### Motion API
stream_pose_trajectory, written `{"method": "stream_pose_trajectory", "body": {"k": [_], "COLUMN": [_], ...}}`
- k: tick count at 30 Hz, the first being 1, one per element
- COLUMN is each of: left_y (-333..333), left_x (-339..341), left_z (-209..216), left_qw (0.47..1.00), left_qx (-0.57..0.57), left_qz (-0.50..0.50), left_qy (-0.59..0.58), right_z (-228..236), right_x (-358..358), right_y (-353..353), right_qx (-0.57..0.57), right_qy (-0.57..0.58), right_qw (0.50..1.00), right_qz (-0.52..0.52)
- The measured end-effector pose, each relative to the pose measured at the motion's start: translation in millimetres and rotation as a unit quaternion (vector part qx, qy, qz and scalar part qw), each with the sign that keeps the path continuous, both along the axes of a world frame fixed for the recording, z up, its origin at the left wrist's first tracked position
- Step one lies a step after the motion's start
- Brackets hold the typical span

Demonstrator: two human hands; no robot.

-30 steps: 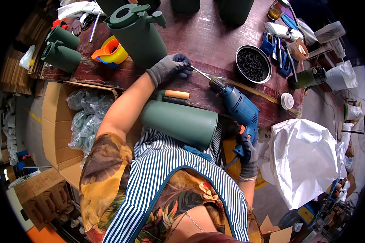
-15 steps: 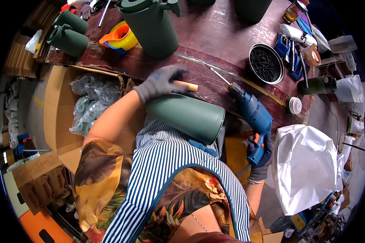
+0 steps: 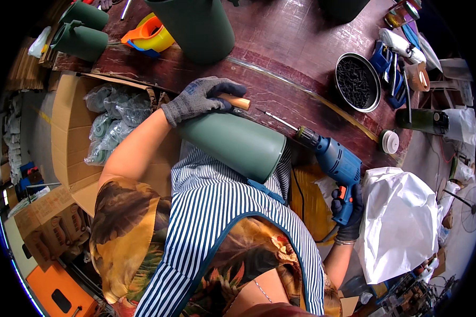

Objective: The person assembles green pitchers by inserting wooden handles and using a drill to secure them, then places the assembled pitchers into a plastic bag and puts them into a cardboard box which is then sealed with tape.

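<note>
Across my lap lies a dark green metal canister (image 3: 232,145), tilted, its round end to the right. My left hand (image 3: 198,100), in a grey glove, rests on its upper side with the fingers closed round a short wooden handle (image 3: 235,101). My right hand (image 3: 349,211), gloved too, grips a blue power drill (image 3: 337,160) by its handle. Its long bit (image 3: 281,122) points up-left at the wooden handle's end, a short gap away. A small dark piece, seemingly a screw, sits at the bit's tip. My left fingertips are partly hidden behind the handle.
Black screws (image 3: 354,82) fill a round tin on the dark red table (image 3: 280,53). Green pitchers (image 3: 201,31) and a yellow-orange tape dispenser (image 3: 152,36) stand at the back left. A carton (image 3: 69,137) of wrapped parts is at my left, a white bag (image 3: 399,222) at my right.
The drill's bit has come lower and closer to the end of the wooden handle. My left hand still holds the handle on the canister. The whole view has shifted slightly.
</note>
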State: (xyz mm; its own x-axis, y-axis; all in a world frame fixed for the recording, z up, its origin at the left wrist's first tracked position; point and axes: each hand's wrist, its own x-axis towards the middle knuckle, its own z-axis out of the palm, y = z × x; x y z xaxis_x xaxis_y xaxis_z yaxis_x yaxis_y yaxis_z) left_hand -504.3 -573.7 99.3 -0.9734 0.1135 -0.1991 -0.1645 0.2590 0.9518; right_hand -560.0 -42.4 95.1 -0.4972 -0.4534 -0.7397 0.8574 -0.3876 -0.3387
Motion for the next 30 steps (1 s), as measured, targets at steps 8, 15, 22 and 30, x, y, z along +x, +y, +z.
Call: {"method": "stream_pose_trajectory", "body": {"k": [8, 15, 22, 30], "left_y": [-7.9, -8.9, -12.9, -7.7], "left_x": [-5.4, 2.5, 1.0, -5.2], "left_z": [-2.8, -4.8, -7.1, -6.4], "left_qw": [0.999, 1.000, 0.989, 0.993], "left_qx": [-0.038, 0.021, -0.128, -0.113], "left_qz": [-0.024, 0.009, -0.029, 0.010], "left_qy": [-0.028, 0.010, 0.068, 0.037], "right_z": [-4.1, -1.2, 15.3, 16.1], "right_x": [-7.4, -15.6, -19.9, -36.5], "right_y": [-10.6, -16.7, -57.8, -72.1], "right_qx": [0.016, 0.014, 0.107, 0.080], "right_qy": [0.015, 0.015, 0.037, 0.013], "right_qw": [1.000, 0.999, 0.993, 0.993], "right_qz": [0.014, 0.029, -0.010, 0.085]}}
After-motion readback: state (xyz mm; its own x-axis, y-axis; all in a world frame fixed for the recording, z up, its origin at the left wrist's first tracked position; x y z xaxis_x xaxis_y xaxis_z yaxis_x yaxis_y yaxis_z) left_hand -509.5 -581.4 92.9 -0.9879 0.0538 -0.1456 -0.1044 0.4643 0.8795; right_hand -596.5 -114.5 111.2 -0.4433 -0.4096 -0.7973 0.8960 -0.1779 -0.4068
